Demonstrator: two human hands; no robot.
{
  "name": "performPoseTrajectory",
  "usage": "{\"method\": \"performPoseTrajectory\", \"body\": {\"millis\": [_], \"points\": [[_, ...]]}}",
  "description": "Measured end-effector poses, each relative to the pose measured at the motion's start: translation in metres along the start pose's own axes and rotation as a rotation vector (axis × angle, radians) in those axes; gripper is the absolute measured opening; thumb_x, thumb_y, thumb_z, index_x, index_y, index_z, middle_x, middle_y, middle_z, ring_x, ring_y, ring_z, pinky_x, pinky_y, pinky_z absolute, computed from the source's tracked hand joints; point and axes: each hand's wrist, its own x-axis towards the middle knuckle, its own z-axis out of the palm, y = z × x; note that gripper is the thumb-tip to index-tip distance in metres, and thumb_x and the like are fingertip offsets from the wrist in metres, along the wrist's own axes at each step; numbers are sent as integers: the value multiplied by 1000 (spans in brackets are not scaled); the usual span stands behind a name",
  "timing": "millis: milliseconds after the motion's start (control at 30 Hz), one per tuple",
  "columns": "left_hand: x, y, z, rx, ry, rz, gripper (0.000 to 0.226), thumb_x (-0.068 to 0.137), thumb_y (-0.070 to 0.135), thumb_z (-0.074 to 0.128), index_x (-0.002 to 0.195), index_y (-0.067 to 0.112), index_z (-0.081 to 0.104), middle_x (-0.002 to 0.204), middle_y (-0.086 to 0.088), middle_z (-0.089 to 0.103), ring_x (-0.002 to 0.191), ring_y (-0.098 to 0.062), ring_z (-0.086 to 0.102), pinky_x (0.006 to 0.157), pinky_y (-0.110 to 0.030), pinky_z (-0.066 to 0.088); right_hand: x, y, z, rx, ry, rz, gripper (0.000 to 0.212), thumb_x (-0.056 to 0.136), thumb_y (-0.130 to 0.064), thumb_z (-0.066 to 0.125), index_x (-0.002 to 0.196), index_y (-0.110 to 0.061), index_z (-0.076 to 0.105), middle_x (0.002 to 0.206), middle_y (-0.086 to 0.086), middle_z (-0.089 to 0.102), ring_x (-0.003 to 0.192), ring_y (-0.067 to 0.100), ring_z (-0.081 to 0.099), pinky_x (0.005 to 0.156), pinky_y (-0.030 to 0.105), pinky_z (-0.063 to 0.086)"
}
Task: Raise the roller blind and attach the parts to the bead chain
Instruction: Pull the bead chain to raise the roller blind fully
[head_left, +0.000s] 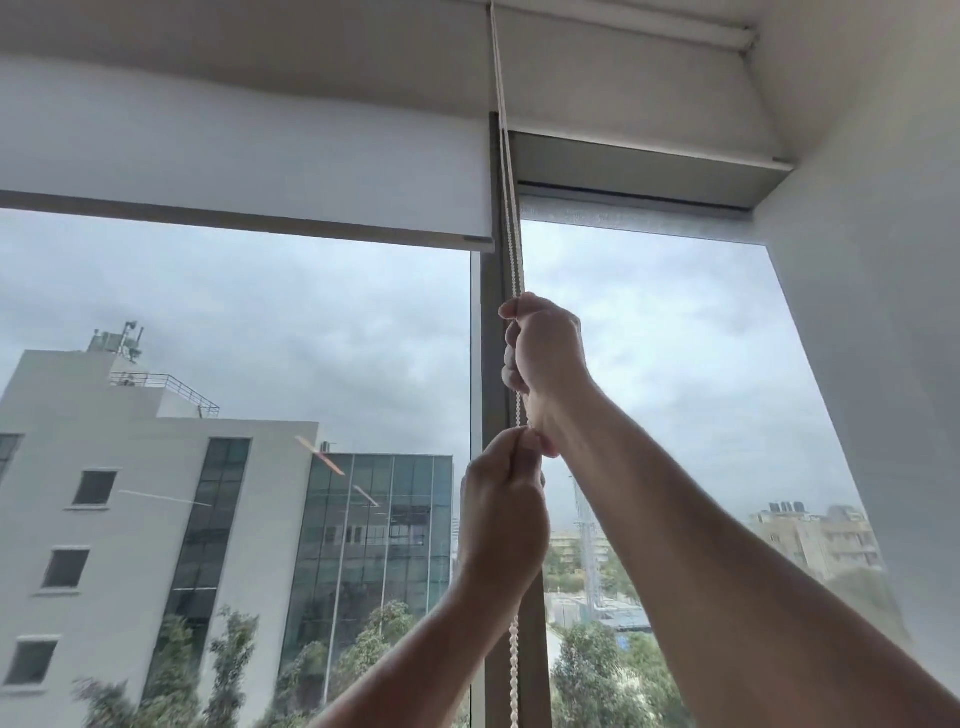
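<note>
A white bead chain (510, 208) hangs in two strands from the ceiling recess down in front of the grey window post (491, 291). My right hand (545, 358) is closed around the chain at mid height. Just below it, my left hand (506, 514) pinches the chain between thumb and fingers. The chain continues below my left hand (514, 670). The left roller blind (249, 171) is white and rolled far up, its bottom bar near the top of the pane. The right blind (634, 213) is raised almost fully, only a thin grey strip showing.
A white wall (872, 312) closes in on the right. The ceiling soffit (311, 47) runs across the top. Through the glass stand a white building (130, 493), a glass-fronted building and trees.
</note>
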Motion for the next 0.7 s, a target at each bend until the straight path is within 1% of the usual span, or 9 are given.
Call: {"method": "performPoseTrajectory", "body": {"millis": [100, 167, 267, 300, 400, 467, 567, 633, 700], "points": [[-12, -14, -9, -174, -100, -98, 36, 99, 21, 46, 71, 18, 70, 44, 8, 37, 41, -10, 30, 40, -22, 24, -14, 14, -7, -74, 11, -97, 41, 77, 3, 26, 65, -21, 57, 55, -1, 39, 34, 11, 27, 39, 21, 22], [-23, -26, -14, -203, -145, -164, 35, 91, 33, 50, 70, 19, 74, 46, -1, 54, 43, -14, 46, 42, -24, 40, -23, 22, -11, -86, 12, -130, 37, 72, -3, 30, 61, -25, 58, 55, -6, 42, 41, 11, 30, 42, 23, 23], [-21, -37, -16, -171, -53, -358, 44, 98, 44, 46, 74, 19, 74, 63, -1, 74, 61, -18, 68, 63, -38, 57, -38, 32, -13, -90, -10, -165, 36, 69, -11, 33, 55, -30, 59, 48, -13, 41, 45, 11, 30, 47, 27, 23], [-14, -37, -18, -145, -19, -380, 44, 101, 44, 41, 78, 22, 72, 64, 5, 76, 61, -11, 70, 62, -33, 59, -43, 37, -13, -96, -17, -177, 34, 69, -12, 33, 56, -30, 59, 47, -13, 41, 46, 11, 30, 48, 27, 24], [17, -18, -19, -193, 15, -306, 45, 103, 42, 37, 85, 16, 70, 54, 8, 69, 51, -2, 64, 45, -15, 48, -59, 58, -13, -138, -9, -237, 26, 74, -14, 38, 58, -26, 55, 48, -13, 43, 51, 12, 37, 51, 25, 30], [41, 2, -19, -285, 11, -268, 42, 103, 38, 41, 83, 11, 67, 61, 3, 67, 59, -10, 63, 49, -18, 49, -69, 73, -14, -156, -7, -263, 29, 84, -17, 42, 58, -25, 53, 49, -15, 45, 53, 8, 39, 52, 26, 32], [77, 33, -21, -260, -93, -268, 38, 103, 38, 41, 93, 11, 65, 80, -6, 70, 70, -18, 67, 61, -27, 56, -79, 90, -23, -159, -29, -287, 40, 97, -16, 43, 59, -26, 51, 50, -16, 41, 52, 8, 33, 52, 32, 27], [93, 47, -17, -243, -178, -299, 38, 104, 37, 41, 92, 11, 65, 69, -2, 69, 60, -15, 66, 57, -29, 55, -79, 93, -31, -157, -42, -282, 37, 97, -18, 43, 61, -23, 51, 51, -13, 37, 52, 12, 29, 51, 33, 24], [98, 55, -9, -271, -180, -341, 32, 105, 24, 42, 86, 8, 63, 48, 4, 55, 39, -9, 50, 42, -20, 43, -79, 92, -36, -177, -63, -287, 37, 100, -16, 44, 64, -19, 52, 53, -7, 37, 50, 13, 30, 50, 29, 24]]}}
